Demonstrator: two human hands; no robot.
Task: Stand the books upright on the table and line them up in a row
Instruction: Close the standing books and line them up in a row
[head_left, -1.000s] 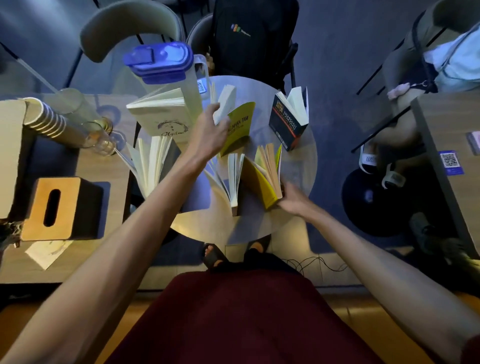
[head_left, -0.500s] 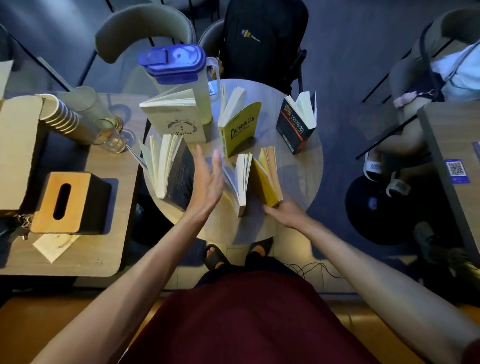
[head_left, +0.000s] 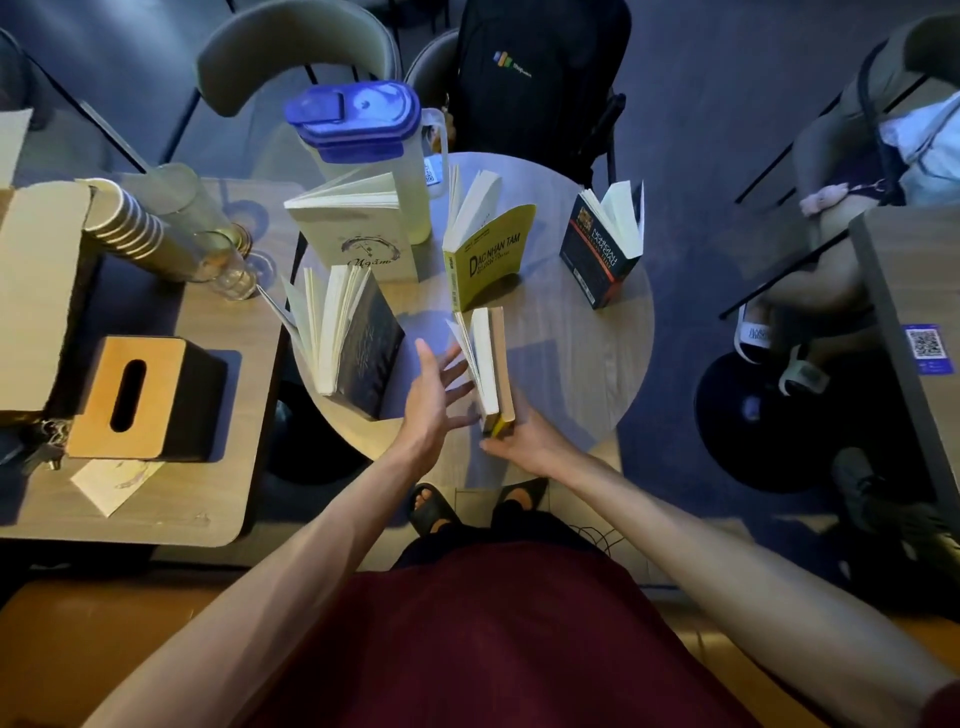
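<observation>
Several books stand upright on the round wooden table (head_left: 576, 374). At the back are a cream book (head_left: 358, 234), a yellow book (head_left: 491, 254) and a dark book with red lettering (head_left: 602, 244). A black-covered book (head_left: 353, 338) stands fanned open at the left. Nearest me, a pale book with a yellow spine (head_left: 491, 364) stands almost closed. My right hand (head_left: 524, 441) grips its near bottom corner. My left hand (head_left: 434, 389) is open, fingers spread, fingertips against the book's left pages.
A clear pitcher with a blue lid (head_left: 363, 140) stands behind the cream book. On the left table sit a tissue box (head_left: 140, 400), stacked paper cups (head_left: 124, 223) and a glass (head_left: 228, 260). Chairs and a black backpack (head_left: 530, 78) ring the table. A seated person's legs (head_left: 810, 280) are at right.
My left hand let go of the yellow book at the back and came down beside the near book. The near book's fanned halves have been pressed together, and my right hand moved left under it.
</observation>
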